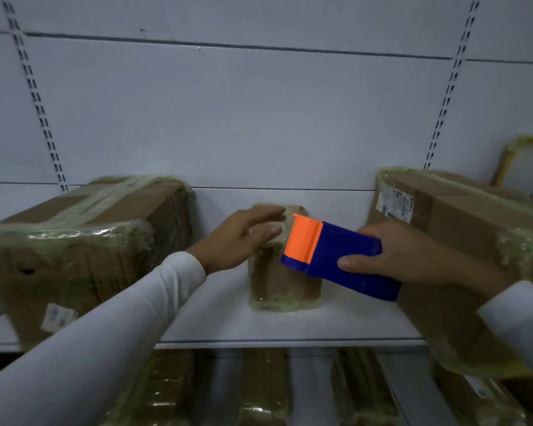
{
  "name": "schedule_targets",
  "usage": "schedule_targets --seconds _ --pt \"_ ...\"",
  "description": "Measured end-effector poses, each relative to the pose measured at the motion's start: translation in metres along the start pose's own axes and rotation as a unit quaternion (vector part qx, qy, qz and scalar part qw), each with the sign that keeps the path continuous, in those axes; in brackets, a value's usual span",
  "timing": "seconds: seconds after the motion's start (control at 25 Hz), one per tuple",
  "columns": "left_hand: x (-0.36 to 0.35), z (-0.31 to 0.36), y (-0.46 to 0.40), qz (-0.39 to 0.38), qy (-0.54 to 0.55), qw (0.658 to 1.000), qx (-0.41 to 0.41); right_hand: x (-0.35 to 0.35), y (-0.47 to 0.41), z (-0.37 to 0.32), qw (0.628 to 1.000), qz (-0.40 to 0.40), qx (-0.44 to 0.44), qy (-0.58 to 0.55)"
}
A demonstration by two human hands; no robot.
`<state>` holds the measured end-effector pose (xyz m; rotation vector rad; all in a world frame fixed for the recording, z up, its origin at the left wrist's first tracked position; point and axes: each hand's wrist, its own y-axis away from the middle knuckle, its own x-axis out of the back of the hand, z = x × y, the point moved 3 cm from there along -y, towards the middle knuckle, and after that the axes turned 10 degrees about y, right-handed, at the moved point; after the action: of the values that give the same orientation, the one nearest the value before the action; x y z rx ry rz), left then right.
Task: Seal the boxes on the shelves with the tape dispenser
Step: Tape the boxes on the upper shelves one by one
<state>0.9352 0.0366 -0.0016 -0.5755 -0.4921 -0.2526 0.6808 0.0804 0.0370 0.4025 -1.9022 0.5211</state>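
The right hand [413, 256] grips the dispenser [336, 256], whose orange end meets the small box [277, 281]; the left hand [243, 238], fingers spread, rests on the box top.

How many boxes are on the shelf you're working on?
3: a large box at left, a small box in the middle, another large box at right. More may sit past the right edge.
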Motion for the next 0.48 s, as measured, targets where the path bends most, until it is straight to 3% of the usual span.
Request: schedule_targets --seconds 0.2,0.48 --pt "0.011 0.021 0.008 -0.032 0.142 0.989 -0.007 0.007 -0.022 -0.024 0.998 0.003 0.043 -0.035" --pt "0.018 0.014 0.024 -0.016 0.133 0.990 0.050 0.000 -0.037 -0.029 0.997 -0.033 0.057 -0.028"
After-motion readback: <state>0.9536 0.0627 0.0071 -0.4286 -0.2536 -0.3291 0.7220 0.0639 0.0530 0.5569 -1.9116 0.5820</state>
